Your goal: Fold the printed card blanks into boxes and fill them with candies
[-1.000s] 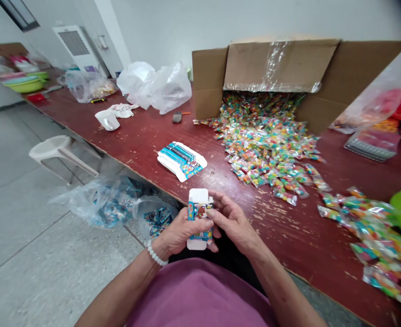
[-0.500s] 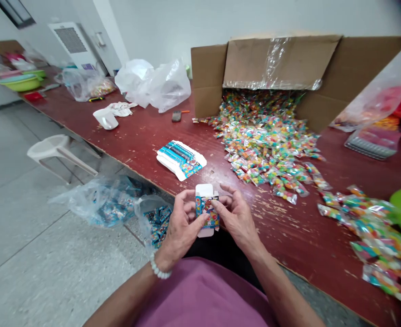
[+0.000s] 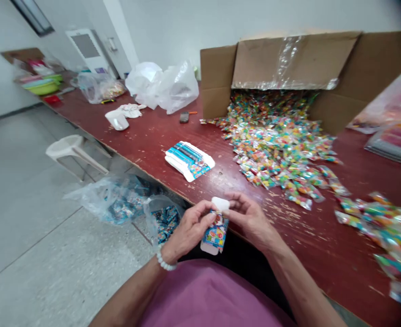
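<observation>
A small blue printed carton [image 3: 215,234] with white end flaps hangs between my hands over the table's front edge. My left hand [image 3: 195,225] pinches its upper left part. The thumb and fingers of my right hand [image 3: 246,215] close on the upper right, by the raised top flap. The bottom flap sticks out below. Just beyond my hands lies a stack of flattened cartons [image 3: 190,160] in the same blue print. Candy packets [image 3: 275,150] in clear wrappers form a large pile to the right of it.
An open cardboard box [image 3: 289,61] stands on the red table [image 3: 146,145], candy spilling from it. More packets [image 3: 387,227] lie at right. Plastic bags of blue cartons [image 3: 164,222] sit below the left edge, near a white stool [image 3: 67,147]. Behind are a white cup [image 3: 117,120] and plastic bags [image 3: 166,86].
Both hands have shifted to the carton's top end, and the carton now hangs lower and tilted. The whole view has swung slightly left.
</observation>
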A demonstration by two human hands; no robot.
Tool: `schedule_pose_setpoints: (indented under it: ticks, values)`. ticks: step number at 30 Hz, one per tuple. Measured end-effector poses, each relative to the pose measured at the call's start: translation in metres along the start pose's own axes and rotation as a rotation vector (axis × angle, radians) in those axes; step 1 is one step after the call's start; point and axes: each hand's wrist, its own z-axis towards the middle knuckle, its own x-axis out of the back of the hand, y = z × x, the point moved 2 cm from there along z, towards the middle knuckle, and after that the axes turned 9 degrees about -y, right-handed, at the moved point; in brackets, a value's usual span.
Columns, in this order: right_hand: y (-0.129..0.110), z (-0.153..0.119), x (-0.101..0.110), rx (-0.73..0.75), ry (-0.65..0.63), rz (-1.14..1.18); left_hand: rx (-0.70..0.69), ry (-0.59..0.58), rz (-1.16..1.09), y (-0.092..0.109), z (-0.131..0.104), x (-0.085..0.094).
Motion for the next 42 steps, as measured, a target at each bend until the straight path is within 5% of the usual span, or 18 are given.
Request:
schedule_pose_setpoints:
  ticks: [4,7,11,13,16,22,29,33,38,42]
  values:
    - [-0.001,-0.003,0.004,-0.019,-0.086,-0.158,-0.073,0.033,-0.087,0.004,-0.002,-0.003]
    - [0.005,-0.001,0.012,0.154,0.019,-0.296,-0.070,0.078,-0.366,-0.008,0.002,-0.002]
    - [0.011,0.001,0.013,0.298,0.052,-0.541,0.173,-0.292,-0.642,-0.040,0.011,-0.007]
    - [0.009,0.000,0.011,0.325,0.023,-0.672,0.292,-0.361,-0.700,-0.053,0.015,-0.009]
    - [0.005,-0.001,0.009,0.278,-0.001,-0.693,0.302,-0.214,-0.626,-0.056,0.019,-0.010]
    - [0.001,0.001,-0.001,0.060,-0.076,-0.333,0.175,0.021,-0.350,-0.030,0.014,-0.016]
    - [-0.003,0.005,-0.008,0.068,-0.057,-0.200,0.151,-0.030,-0.262,-0.019,0.014,-0.013]
    - [-0.002,0.000,-0.008,0.139,-0.016,-0.309,0.150,-0.017,-0.279,-0.020,0.012,-0.015]
    - [0.001,-0.011,-0.015,0.201,-0.116,-0.334,0.177,0.027,-0.396,-0.021,0.012,-0.017]
    - [0.012,-0.015,-0.018,0.307,0.009,-0.448,0.181,0.065,-0.481,-0.019,0.018,-0.021]
